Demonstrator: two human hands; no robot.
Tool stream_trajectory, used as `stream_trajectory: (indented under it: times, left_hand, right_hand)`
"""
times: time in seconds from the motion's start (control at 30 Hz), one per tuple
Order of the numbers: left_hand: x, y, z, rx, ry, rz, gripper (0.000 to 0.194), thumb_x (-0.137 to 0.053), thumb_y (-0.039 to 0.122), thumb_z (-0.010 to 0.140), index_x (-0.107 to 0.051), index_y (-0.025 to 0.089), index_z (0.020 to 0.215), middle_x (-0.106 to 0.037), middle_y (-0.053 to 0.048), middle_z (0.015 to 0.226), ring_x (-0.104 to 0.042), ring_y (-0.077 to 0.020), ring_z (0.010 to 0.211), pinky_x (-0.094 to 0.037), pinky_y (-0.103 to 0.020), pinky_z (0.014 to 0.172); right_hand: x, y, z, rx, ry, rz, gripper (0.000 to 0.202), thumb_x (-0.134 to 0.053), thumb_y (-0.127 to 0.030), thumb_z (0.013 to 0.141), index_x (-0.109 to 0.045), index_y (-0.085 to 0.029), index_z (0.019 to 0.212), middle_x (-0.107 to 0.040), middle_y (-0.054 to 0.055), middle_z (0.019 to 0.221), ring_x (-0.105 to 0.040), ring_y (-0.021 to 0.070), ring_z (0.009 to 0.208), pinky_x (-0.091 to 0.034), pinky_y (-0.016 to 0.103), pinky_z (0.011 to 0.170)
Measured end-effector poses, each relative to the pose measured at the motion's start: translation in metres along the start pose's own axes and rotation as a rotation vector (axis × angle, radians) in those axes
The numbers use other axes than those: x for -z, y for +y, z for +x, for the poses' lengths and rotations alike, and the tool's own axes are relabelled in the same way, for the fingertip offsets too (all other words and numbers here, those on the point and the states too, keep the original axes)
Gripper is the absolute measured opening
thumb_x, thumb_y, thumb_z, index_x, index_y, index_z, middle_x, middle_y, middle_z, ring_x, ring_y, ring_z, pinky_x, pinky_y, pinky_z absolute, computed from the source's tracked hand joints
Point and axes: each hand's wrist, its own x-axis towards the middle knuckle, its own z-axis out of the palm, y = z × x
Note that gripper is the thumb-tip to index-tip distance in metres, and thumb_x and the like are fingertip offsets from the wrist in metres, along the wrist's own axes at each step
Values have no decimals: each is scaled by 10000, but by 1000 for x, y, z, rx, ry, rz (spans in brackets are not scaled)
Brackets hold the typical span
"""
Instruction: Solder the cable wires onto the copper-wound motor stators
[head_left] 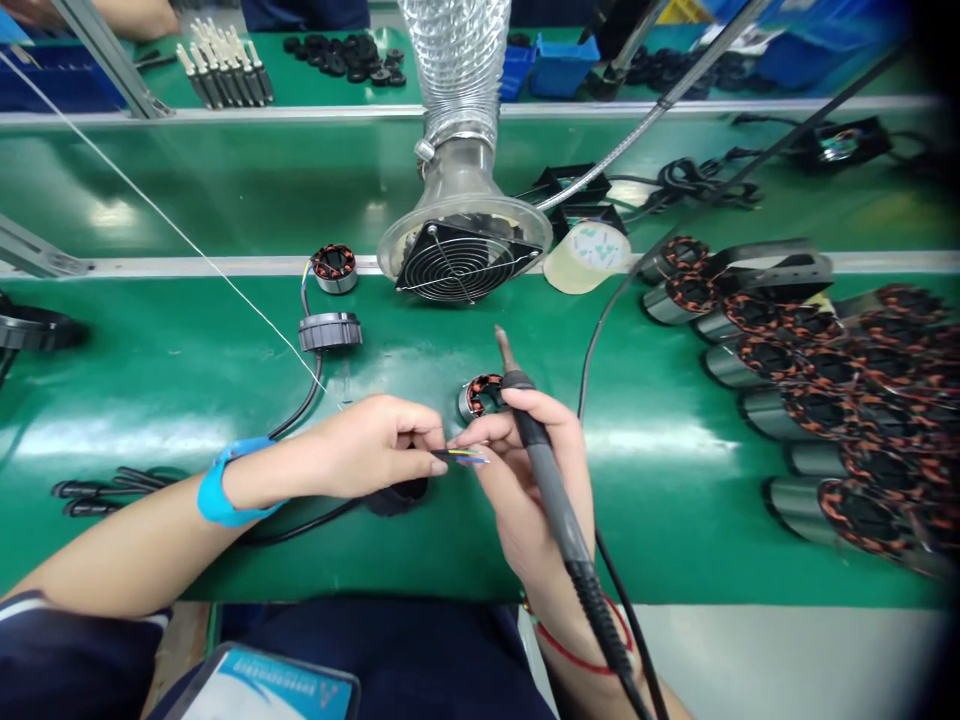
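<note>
My left hand point(367, 445), with a blue band on its wrist, pinches the end of a black cable. Thin yellow and blue wires point(463, 456) stick out of that end toward the right. In my right hand point(525, 500) lies a soldering iron point(551, 480), its tip pointing up and away from me. The thumb and forefinger of that hand are close to the wire ends; whether they touch them I cannot tell. Just beyond the iron sits a copper-wound stator point(474, 398), partly hidden. Below my left hand a dark round cap point(397, 497) shows in part.
A fume extractor hood point(465, 255) hangs ahead. Behind my left hand are a ribbed grey cap point(330, 331) and another stator point(334, 268). A thin strand point(187, 240) slants down from upper left. Metal-cased stators point(810, 400) crowd the right, near a tape roll point(587, 257).
</note>
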Motion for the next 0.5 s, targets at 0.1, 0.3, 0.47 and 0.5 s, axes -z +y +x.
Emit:
stream_trajectory:
  times: [0.1,0.3,0.47,0.5]
  left_hand:
    - [1,-3,2,-21,-10,-184,218,-594,366,827,-566,150,834,-523,36,696,-411,-76,587,-339,-198,543]
    - [-1,-1,6,-83,65,-112,337,-417,398,946,-539,150,752,-474,28,659,-414,-89,604,-343,-208,569]
    - [-5,2,4,-142,81,94,342,-443,333,946,-495,149,662,-468,27,690,-429,-86,653,-355,-215,635]
    - [-5,2,4,-149,77,97,344,-447,330,945,-503,146,660,-476,25,698,-435,-85,653,-358,-216,638]
  right_hand:
    - [-3,0,2,-72,31,105,393,-598,-104,827,-475,-288,1151,-676,-56,804,-656,90,666,-560,212,619]
    - [0,1,2,-9,-4,80,451,-621,-108,841,-440,-298,1208,-663,-40,871,-686,106,674,-585,230,591]
    - [4,2,2,93,-7,-28,490,-625,-86,848,-446,-292,1255,-665,-16,908,-687,124,766,-591,263,661]
    - [5,2,2,115,-13,-55,488,-622,-86,850,-449,-289,1258,-663,-18,895,-677,125,766,-588,274,677]
